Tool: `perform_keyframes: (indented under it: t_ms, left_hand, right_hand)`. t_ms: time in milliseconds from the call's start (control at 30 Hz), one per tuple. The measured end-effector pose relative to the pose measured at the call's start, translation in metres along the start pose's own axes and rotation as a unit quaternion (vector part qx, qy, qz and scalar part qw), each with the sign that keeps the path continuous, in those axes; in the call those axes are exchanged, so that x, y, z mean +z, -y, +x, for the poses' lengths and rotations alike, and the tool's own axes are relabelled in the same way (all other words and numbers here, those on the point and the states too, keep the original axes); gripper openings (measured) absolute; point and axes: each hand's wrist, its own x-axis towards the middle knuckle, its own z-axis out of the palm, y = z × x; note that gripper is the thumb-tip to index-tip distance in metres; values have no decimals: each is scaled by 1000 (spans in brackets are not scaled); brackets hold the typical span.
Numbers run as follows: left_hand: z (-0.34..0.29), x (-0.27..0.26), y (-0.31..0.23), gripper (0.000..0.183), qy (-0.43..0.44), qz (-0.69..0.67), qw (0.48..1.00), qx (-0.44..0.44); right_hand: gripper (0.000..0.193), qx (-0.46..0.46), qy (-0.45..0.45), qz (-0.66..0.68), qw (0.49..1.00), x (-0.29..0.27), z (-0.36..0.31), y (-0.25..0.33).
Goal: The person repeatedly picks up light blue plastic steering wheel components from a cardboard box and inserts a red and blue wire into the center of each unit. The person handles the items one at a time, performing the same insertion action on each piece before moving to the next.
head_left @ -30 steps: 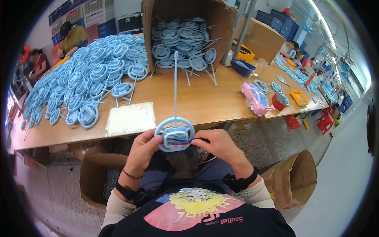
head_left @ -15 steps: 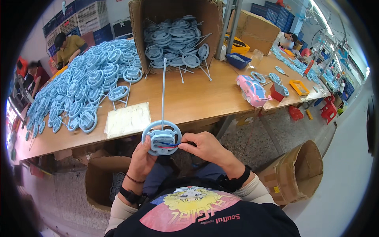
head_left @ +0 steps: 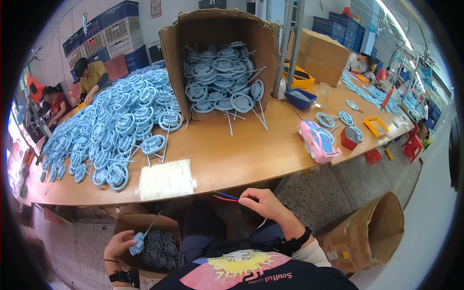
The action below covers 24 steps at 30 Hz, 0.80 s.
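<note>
My left hand [head_left: 121, 245] is low at the left, its fingers closed on a light blue toy steering wheel [head_left: 137, 243] seen almost edge-on, with its thin rod slanting up. That wheel is over an open cardboard box [head_left: 126, 221] in which several darker grey-blue wheels [head_left: 159, 249] lie. In front of the table edge, my right hand [head_left: 263, 204] pinches a red and blue wire pair [head_left: 226, 197] whose free ends point left. A pale cable [head_left: 262, 223] hangs below that hand.
Light blue wheels with rods [head_left: 116, 121] heap on the left of the table, and more fill a cardboard carton [head_left: 170, 63]. A pale pad [head_left: 166, 180] lies at the front edge. To the right stand a pink toy car [head_left: 316, 141] and a tall carton [head_left: 367, 237]. Co-workers sit beyond.
My left hand has carried the wheel down and left, from in front of me to over the box. The wires no longer lie across the wheel; my right hand keeps them, slightly lower and right.
</note>
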Motion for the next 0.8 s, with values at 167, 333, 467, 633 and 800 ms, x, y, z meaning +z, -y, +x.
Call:
perform_keyframes:
  t_ms: [167, 333, 467, 633, 800]
  left_hand:
    - [23, 15, -95, 46, 85, -37, 992, 84]
    - [124, 63, -248, 41, 254, 46, 942, 212]
    - [249, 134, -340, 37, 224, 188, 909, 297]
    - [409, 244, -411, 19, -21, 409, 723, 557]
    - [451, 292, -463, 23, -235, 373, 560, 701]
  right_hand:
    - [20, 57, -37, 87, 994, -20, 24, -13]
    - [15, 51, -143, 162, 975, -49, 40, -42]
    - [14, 42, -198, 178, 963, -64, 52, -52]
    - [13, 91, -192, 184, 960, -72, 52, -66]
    - [16, 115, -150, 206, 960, -79, 46, -72]
